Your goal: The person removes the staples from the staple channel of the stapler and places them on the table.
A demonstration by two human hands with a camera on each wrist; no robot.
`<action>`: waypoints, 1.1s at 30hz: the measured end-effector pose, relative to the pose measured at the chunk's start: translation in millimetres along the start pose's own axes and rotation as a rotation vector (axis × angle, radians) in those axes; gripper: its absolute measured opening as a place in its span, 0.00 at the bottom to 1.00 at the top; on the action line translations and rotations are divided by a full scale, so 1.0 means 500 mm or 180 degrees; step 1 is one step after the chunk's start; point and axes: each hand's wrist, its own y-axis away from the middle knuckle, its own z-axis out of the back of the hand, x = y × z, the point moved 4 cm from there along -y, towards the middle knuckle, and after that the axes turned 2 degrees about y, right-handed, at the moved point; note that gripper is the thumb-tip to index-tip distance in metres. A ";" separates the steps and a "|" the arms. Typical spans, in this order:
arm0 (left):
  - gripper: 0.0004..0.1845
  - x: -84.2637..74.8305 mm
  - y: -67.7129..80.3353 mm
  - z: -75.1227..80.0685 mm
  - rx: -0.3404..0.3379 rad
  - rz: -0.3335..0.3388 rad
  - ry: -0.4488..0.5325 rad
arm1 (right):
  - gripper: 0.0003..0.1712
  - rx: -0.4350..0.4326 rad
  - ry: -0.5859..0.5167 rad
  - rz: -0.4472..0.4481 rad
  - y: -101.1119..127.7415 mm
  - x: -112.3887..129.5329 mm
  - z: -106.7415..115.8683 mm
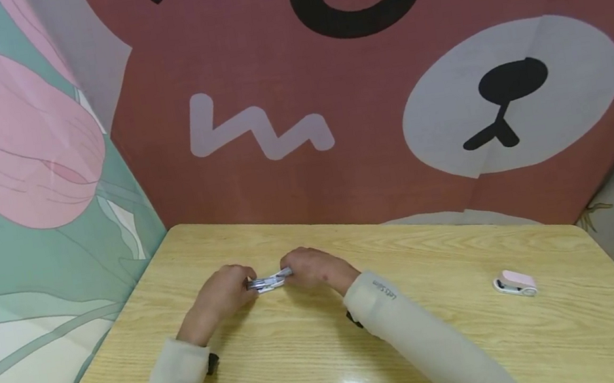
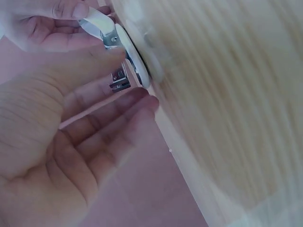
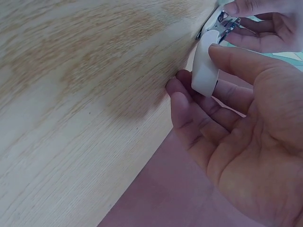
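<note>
Both hands hold a small white stapler (image 1: 268, 283) just over the table, its top arm swung up from its base. My left hand (image 1: 225, 291) pinches the end with the metal magazine (image 2: 119, 78) and the white base (image 2: 135, 56), thumb on the metal. Between thumb and fingers of my right hand (image 1: 313, 266) is the white curved top cover (image 3: 205, 66). Metal parts show between the two hands in the right wrist view. Whether staples lie inside cannot be told.
A second stapler (image 1: 514, 283), pink and white, lies on the right part of the wooden table (image 1: 423, 333). Printed cloths stand behind the table, a bear face (image 1: 366, 110) at the back and flowers (image 1: 7, 137) at left.
</note>
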 end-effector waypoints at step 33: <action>0.06 -0.004 0.005 -0.006 -0.0250 -0.1196 -0.0538 | 0.06 -0.0006 -0.0006 -0.0165 0.000 0.002 -0.005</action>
